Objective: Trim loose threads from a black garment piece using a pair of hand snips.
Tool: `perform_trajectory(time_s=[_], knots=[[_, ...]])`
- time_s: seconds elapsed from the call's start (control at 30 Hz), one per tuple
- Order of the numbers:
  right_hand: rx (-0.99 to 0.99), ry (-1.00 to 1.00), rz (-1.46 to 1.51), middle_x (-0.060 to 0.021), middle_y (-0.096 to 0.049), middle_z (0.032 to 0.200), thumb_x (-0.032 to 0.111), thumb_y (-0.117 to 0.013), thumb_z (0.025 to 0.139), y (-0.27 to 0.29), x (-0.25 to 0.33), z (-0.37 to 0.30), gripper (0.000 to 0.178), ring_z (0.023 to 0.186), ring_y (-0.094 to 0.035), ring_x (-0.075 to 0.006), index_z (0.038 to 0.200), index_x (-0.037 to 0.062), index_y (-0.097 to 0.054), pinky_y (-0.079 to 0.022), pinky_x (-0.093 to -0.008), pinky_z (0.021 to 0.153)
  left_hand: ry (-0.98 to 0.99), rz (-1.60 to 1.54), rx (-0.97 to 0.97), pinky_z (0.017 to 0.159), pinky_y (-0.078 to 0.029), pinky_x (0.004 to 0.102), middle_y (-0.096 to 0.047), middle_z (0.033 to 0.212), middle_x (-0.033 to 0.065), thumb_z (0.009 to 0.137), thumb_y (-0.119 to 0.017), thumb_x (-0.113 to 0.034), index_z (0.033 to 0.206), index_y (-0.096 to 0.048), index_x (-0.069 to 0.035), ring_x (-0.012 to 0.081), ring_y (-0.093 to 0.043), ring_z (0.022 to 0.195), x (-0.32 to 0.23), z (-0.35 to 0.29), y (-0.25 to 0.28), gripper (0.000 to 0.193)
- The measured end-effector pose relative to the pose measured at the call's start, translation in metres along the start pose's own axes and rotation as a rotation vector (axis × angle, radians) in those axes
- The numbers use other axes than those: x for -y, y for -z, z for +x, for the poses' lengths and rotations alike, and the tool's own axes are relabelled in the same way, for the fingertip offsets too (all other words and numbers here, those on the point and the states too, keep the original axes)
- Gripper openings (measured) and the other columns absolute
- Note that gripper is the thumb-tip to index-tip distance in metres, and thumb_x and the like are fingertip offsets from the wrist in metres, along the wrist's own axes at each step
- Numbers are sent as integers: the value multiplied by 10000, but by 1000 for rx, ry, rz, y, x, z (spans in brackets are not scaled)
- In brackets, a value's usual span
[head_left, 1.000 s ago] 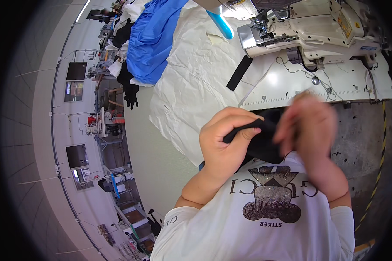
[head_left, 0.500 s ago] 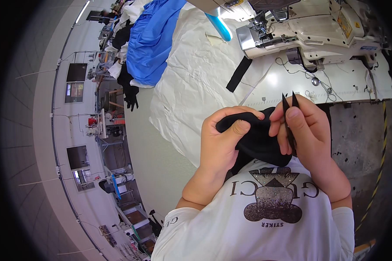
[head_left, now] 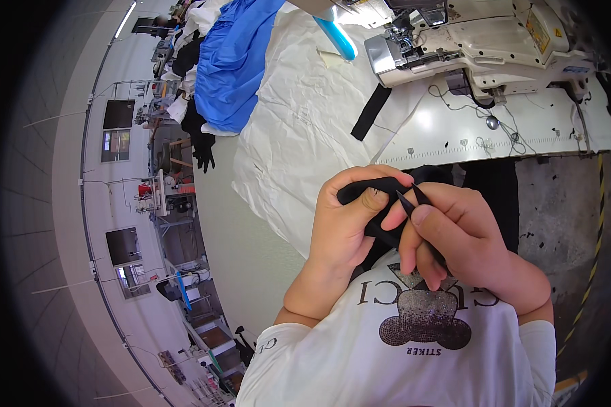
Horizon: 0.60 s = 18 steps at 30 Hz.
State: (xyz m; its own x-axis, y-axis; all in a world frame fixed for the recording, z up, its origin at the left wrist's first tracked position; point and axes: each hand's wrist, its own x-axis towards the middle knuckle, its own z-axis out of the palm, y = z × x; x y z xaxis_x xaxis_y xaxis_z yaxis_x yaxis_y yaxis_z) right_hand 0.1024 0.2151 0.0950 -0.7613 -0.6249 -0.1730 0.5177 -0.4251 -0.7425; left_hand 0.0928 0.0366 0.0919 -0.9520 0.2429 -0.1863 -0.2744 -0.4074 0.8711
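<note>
Close in front of my chest, my left hand (head_left: pixel 343 227) grips a piece of black fabric (head_left: pixel 363 190), its thumb pressing the fold against the curled fingers. My right hand (head_left: pixel 472 230) is closed around small black thread snips (head_left: pixel 415 202). Their two pointed blades stand slightly apart and aim up toward my left fingertips, beside the fabric. The rest of the snips is hidden in my palm. Both hands nearly meet at the cloth, and the right fingers cover part of it.
A pale sewing machine (head_left: pixel 482 51) stands at the far right on the white table, with loose threads near it. A black strip (head_left: pixel 371 112) lies by its corner. Crumpled white sheeting (head_left: pixel 292 129) spreads leftward, beside blue fabric (head_left: pixel 227 74). The table edge is just beyond my hands.
My right hand has moved left and slightly down with the snips, bringing the blades from upright to beside my left fingertips. My left hand has stayed nearly in place.
</note>
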Motion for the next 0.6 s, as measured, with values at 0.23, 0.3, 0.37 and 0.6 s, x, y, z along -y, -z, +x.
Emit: perform_trajectory(time_s=[0.23,0.3,0.37,0.6], knots=[[5,7,-9,-63,-590,636,94,-369,939,0,0,1,216,422,-512,-64,993,-19,-545,-374,-191,399,-18,15,-16,793,-484,297,-634,974,149,809,-647,-83,928,-626,59,192,-610,841,0,0,-2,186],[8,22,-7,-62,-589,637,93,-366,939,1,-1,2,218,423,-511,-62,995,-19,-545,-375,-190,400,-15,12,-12,792,-484,296,-634,973,148,808,-647,-81,928,-626,59,191,-610,840,0,0,-1,185],[8,25,-4,-62,-589,639,92,-365,940,1,-2,2,219,424,-510,-61,997,-19,-544,-373,-189,401,-13,9,-8,790,-484,296,-635,971,148,808,-646,-79,928,-626,60,191,-610,839,0,1,-1,185],[3,1,26,-67,-590,644,91,-361,941,0,-1,1,219,422,-506,-61,1001,-19,-541,-367,-188,400,-26,-2,-6,784,-490,293,-635,968,149,804,-643,-63,927,-624,62,189,-613,833,1,1,-2,177]])
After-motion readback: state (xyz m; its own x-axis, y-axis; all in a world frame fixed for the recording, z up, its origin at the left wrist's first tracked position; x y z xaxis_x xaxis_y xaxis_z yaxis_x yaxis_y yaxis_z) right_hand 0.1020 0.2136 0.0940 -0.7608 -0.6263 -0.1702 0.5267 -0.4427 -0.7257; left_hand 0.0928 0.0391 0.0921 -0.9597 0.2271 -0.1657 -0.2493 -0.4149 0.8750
